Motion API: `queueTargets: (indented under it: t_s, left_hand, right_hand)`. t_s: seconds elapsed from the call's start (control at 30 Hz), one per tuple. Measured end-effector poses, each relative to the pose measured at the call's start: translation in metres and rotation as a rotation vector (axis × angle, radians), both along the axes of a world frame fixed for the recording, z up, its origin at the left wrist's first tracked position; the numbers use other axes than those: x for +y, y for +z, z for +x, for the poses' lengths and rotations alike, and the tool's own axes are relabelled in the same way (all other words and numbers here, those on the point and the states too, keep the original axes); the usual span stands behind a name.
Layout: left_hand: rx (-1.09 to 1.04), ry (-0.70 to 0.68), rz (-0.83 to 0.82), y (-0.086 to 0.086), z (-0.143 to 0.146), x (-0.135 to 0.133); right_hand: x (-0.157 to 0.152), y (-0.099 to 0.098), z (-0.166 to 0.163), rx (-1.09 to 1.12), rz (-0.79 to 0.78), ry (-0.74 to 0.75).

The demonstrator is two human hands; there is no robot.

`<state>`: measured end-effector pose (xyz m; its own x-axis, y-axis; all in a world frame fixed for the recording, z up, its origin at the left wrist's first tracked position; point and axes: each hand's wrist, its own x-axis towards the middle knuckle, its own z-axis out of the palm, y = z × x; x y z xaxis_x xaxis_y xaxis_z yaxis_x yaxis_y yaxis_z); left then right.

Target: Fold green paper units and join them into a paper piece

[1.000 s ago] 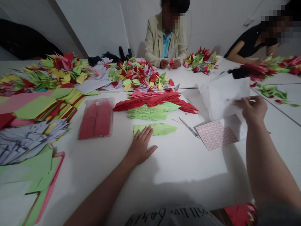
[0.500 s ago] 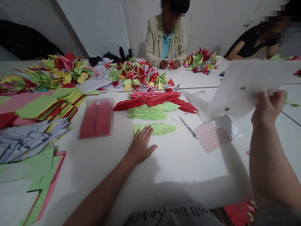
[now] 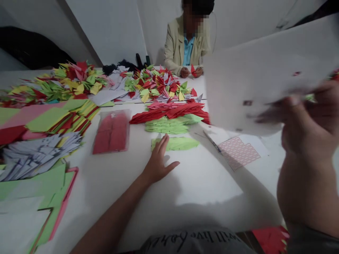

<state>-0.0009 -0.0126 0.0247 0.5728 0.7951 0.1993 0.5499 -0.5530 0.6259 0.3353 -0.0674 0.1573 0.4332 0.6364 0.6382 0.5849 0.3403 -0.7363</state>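
Note:
My left hand point(image 3: 159, 163) is open, its thumb spread from the fingers. Its fingertips are over the left end of a flat green folded paper point(image 3: 182, 143) with a pointed right end. Raised at the right, my right hand point(image 3: 308, 123) pinches a large translucent whitish sheet point(image 3: 238, 70) bearing several small dark-red marks. Whether it is a bag or a single sheet I cannot tell. Behind the green paper lie stacked green folded papers point(image 3: 169, 125) and red folded papers point(image 3: 182, 111).
To the left is a clear pack of red paper point(image 3: 111, 132), then coloured paper stacks point(image 3: 50, 121). Right of centre lie a pen point(image 3: 212, 141) and a pink-patterned label sheet point(image 3: 239, 152). Across the table, a person point(image 3: 186, 46) handles red folded paper near colourful paper heaps point(image 3: 156, 84).
My right hand has come nearer to the camera with the sheet, which now spreads further left and higher, covering more of the view. My left hand's fingers have drawn closer together at the green paper.

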Motion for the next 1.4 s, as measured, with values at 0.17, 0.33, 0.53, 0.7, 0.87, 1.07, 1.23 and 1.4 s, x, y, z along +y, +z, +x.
queueTargets:
  t_s: [0.17, 0.33, 0.53, 0.7, 0.87, 1.07, 1.23, 1.4]
  left_hand:
    - [-0.634, -0.158, -0.513, 0.044, -0.003, -0.004]
    - [-0.911, -0.209, -0.862, 0.082, -0.006, -0.001]
    - [-0.817, 0.015, -0.876, 0.094, 0.003, 0.0]
    - [-0.873, 0.091, -0.858, 0.096, 0.015, 0.002]
    - [-0.999, 0.226, -0.805, 0.096, 0.021, 0.008]
    - [-0.959, 0.217, -0.753, 0.087, 0.021, 0.011]
    - [-0.877, 0.193, -0.742, 0.088, 0.02, 0.011]
    - [-0.71, 0.161, -0.676, 0.091, 0.016, 0.011]
  right_hand:
    - [0.003, 0.002, -0.068, 0.346, -0.226, 0.504]
    - [0.007, -0.012, -0.097, 0.415, -0.408, 0.703]
    - [0.014, -0.02, -0.116, 0.357, -0.413, 0.733]
    - [0.023, -0.028, -0.125, 0.209, -0.342, 0.632]
    - [0.025, -0.03, -0.13, -0.175, 0.0, 0.249]
    - [0.027, -0.038, -0.135, -0.427, -0.035, 0.303]
    - [0.031, -0.043, -0.137, -0.462, -0.05, 0.38]
    - [0.031, -0.039, -0.13, -0.635, -0.105, 0.51]
